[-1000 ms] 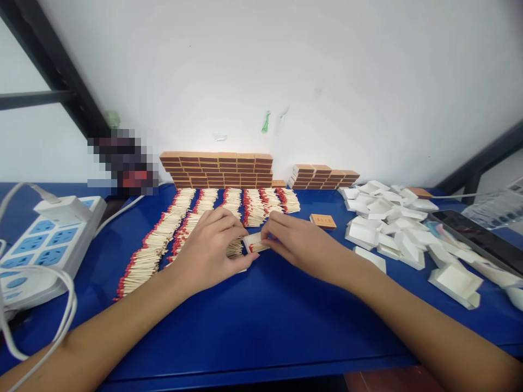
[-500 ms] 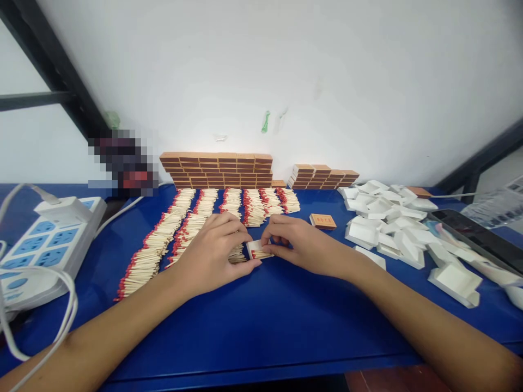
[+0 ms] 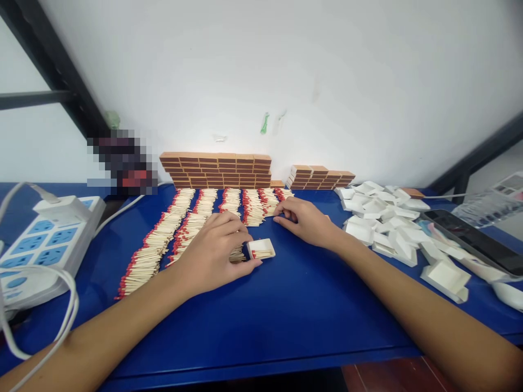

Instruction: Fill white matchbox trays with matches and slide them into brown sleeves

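Observation:
A small white matchbox tray (image 3: 265,244) lies on the blue table with a few red-tipped matches (image 3: 263,253) along its near side. My left hand (image 3: 218,245) steadies its left end between thumb and forefinger; part of a match pile shows under this palm. My right hand (image 3: 298,218) is up and right of the tray, fingers curled, at the near end of the right-hand match rows (image 3: 268,201). Whether anything is pinched in its fingertips is hidden. The orange-topped matchbox behind that hand is almost wholly covered.
Long match rows (image 3: 153,247) spread left. Stacked matchboxes (image 3: 216,171) line the wall, with a smaller stack (image 3: 318,177) to the right. Loose white trays (image 3: 384,215) heap at the right beside a phone (image 3: 474,239). A power strip (image 3: 53,245) and white cable occupy the left.
My right hand has left the tray and moved up and right to the match rows, now covering most of the single matchbox. My left hand has stayed at the tray.

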A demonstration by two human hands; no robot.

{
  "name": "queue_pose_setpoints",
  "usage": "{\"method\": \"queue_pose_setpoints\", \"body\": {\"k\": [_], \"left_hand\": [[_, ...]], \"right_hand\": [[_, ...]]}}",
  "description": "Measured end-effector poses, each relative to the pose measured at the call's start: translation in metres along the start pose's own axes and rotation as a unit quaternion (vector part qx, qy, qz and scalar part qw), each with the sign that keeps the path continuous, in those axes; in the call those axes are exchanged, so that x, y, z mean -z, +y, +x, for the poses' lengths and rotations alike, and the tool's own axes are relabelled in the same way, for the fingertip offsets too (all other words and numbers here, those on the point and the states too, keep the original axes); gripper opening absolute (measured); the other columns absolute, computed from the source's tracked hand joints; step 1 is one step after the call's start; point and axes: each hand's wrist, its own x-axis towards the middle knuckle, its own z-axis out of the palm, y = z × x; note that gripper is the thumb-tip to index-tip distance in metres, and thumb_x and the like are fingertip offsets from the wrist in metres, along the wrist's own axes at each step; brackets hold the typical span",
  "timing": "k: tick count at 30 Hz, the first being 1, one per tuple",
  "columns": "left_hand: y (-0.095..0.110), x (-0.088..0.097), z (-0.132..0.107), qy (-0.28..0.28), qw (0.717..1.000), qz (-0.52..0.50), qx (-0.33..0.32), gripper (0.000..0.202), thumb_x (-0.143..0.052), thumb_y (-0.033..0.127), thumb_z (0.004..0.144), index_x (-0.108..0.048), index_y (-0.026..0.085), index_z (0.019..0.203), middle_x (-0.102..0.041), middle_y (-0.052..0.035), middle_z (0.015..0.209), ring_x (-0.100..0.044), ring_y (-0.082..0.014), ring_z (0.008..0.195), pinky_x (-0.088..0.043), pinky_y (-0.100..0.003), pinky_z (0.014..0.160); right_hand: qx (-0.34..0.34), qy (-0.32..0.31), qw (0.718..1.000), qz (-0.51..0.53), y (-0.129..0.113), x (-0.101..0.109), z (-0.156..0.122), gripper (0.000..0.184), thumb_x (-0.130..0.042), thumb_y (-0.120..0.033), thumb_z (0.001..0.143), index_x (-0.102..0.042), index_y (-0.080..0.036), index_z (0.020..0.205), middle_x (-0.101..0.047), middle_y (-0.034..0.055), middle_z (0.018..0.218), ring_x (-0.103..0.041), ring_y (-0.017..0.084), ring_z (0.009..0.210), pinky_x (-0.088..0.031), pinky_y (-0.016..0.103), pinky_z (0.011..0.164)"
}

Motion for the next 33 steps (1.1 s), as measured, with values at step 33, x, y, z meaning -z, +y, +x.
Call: {"method": "queue_pose_setpoints", "body": {"k": [33], "left_hand": [[0.0003, -0.003, 0.001, -0.03, 1.0, 0.002, 0.008, 0.028, -0.081, 0.045, 0.093, -0.077, 0.019, 0.104, -0.075, -0.0074, 0.108, -0.062, -0.0291, 0.114, -0.049, -0.049, 0.104]], "right_hand": [[-0.011, -0.043, 0.999, -0.017, -0.0005, -0.0015, 0.0014, 0.011, -0.057, -0.022, 0.104, -0.063, -0.02, 0.095, -0.063, 0.0063, 0.092, -0.058, 0.021, 0.083, -0.044, 0.032, 0.075]]}}
